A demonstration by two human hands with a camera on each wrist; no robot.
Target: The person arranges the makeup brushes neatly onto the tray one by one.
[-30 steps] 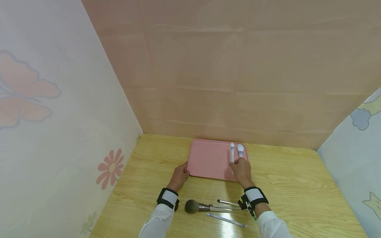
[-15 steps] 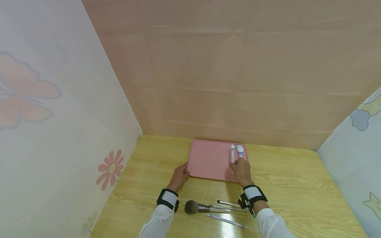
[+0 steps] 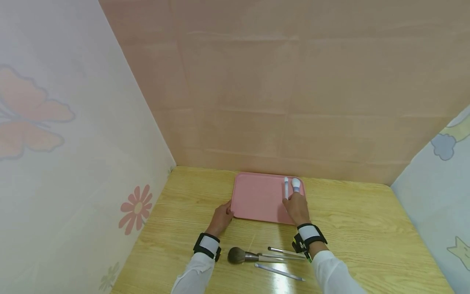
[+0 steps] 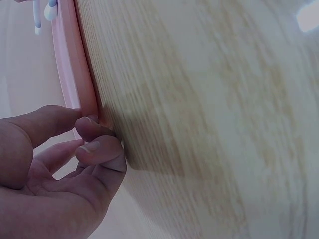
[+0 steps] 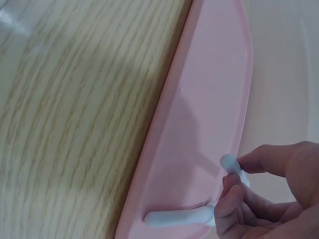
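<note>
At pink tray | right fingers pinch white brush, wristband nudged forward | left fingers grip tray corner

Both sleeved forearms reach forward from the near side of the pink tray: the left forearm leans inward to the tray's near left corner, and the right forearm slants in towards its right end. The left hand grips that corner, its left thumb against the tray's edge and its fingers bent in just beside it. The left wrist lies outside the tray, nearer the body. The right hand is over the tray's right part, its right thumb and curled forefinger brought together in a pinch, other fingers folded behind. The right wrist is by the tray's near edge.
</note>
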